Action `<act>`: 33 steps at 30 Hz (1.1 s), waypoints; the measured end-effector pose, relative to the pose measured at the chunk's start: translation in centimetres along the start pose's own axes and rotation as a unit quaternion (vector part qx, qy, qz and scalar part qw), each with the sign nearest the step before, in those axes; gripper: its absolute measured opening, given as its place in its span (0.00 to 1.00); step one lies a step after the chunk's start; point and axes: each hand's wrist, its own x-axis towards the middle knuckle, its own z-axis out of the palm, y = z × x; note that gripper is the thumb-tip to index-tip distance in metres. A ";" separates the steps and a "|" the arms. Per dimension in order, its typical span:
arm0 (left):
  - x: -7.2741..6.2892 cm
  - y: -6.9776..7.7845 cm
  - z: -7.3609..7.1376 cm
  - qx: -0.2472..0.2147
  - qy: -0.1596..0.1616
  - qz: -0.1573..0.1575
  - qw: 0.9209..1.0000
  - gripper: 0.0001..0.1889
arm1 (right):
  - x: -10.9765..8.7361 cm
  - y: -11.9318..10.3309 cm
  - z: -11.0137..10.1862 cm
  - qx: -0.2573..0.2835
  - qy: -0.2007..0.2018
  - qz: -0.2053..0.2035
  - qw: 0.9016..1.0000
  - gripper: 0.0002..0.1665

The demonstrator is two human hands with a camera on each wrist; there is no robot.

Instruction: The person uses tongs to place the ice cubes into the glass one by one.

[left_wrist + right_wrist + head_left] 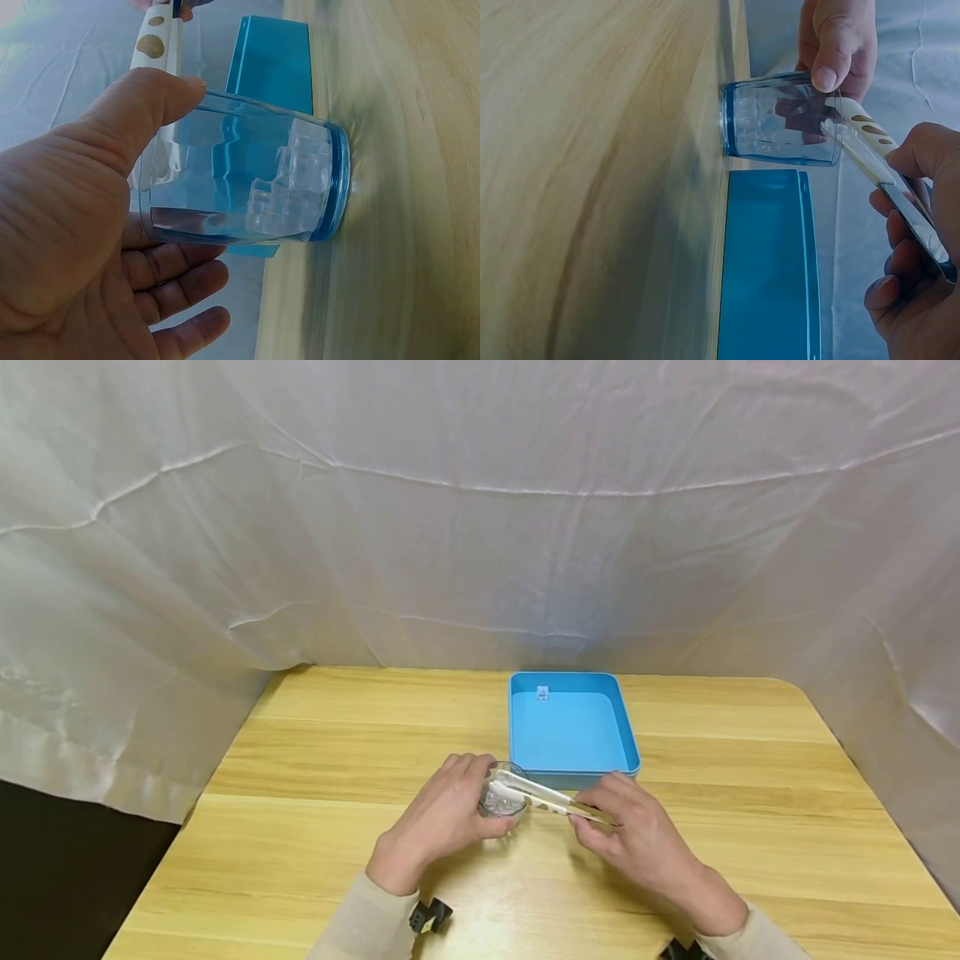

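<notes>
A clear drinking glass (225,169) stands upright on the table, with several clear ice cubes (296,187) heaped at its bottom. My left hand (444,817) grips the glass near its rim, thumb on one side and fingers on the other. In my right hand (637,828) is a pair of tongs (870,154) with white, brown-spotted ends, pinched between thumb and fingers. The tong tips reach into the mouth of the glass, above the cubes; whether anything is between them I cannot tell. One clear cube (542,692) lies in the blue tray (577,735) behind the hands.
The tray stands just beyond the glass on the wooden table (337,852), its raised rim all round. A pale cloth curtain (480,552) hangs along the table's back and sides. Small black devices (430,916) sit at both wrists.
</notes>
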 end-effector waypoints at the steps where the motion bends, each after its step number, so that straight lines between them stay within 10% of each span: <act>1: 0.0 0.0 0.0 0.001 0.001 0.001 1.000 0.39 | 0.0 0.0 0.0 0.000 0.000 0.000 1.000 0.08; 33: -0.2 0.1 -0.1 -0.015 -0.013 -0.015 1.000 0.44 | 1.3 2.1 -0.1 -0.019 0.064 0.014 0.998 0.05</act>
